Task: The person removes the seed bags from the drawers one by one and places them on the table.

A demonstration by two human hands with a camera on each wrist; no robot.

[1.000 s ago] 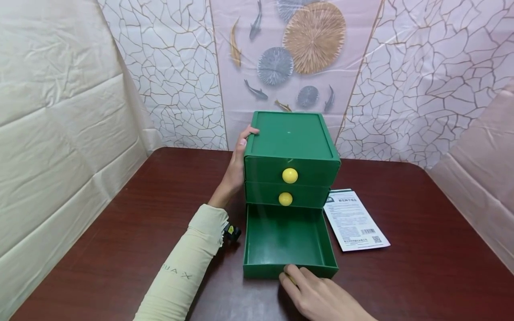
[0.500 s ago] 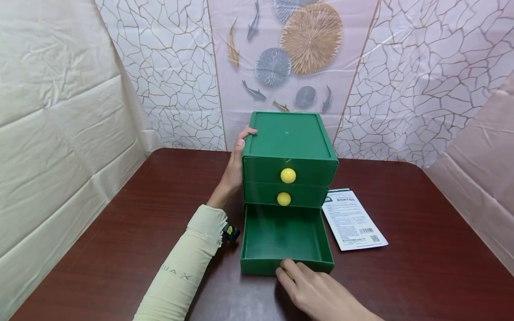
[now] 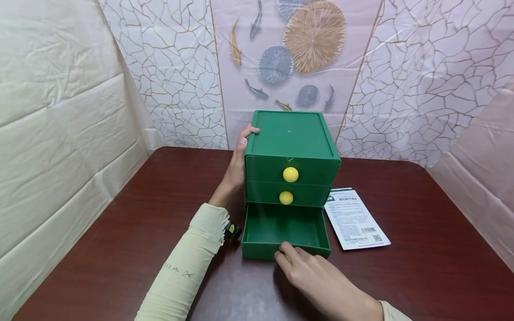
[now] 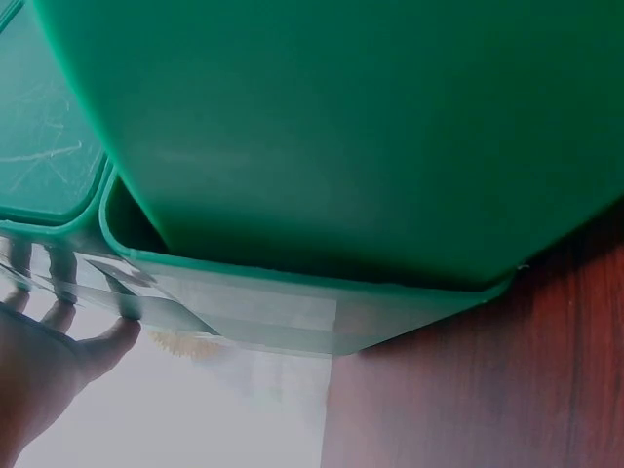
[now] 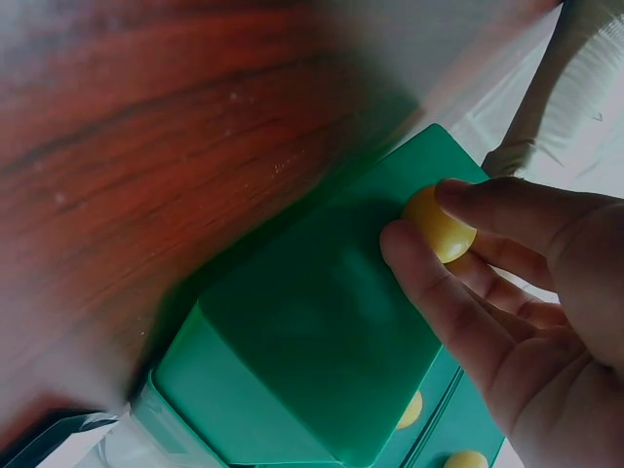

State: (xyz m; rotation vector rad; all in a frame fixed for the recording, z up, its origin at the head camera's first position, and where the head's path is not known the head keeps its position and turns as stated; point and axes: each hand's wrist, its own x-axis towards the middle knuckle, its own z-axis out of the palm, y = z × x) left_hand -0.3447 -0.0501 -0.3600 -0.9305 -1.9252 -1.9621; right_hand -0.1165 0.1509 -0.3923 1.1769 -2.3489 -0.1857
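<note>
A green drawer cabinet (image 3: 292,136) with round yellow knobs stands on the table, its two upper drawers closed. The bottom drawer (image 3: 261,250) sticks out toward me, and nothing lies on the visible part of its floor. My right hand (image 3: 317,272) is at that drawer's front. In the right wrist view, its thumb and fingers pinch the yellow knob (image 5: 450,232). Along the cabinet's left side lies my left hand (image 3: 237,167), with fingertips over the top edge. The left wrist view has its fingers (image 4: 107,346) spread out against the green wall.
A white printed packet (image 3: 357,220) lies flat to the right of the cabinet. Below the left sleeve's cuff a small black device (image 3: 233,232) shows at the wrist. The dark red wooden table (image 3: 160,191) ends at a patterned cloth backdrop (image 3: 184,80).
The bottom drawer has slid partway into the cabinet, away from me. My right hand has moved forward with its knob, while my left hand keeps its place on the side.
</note>
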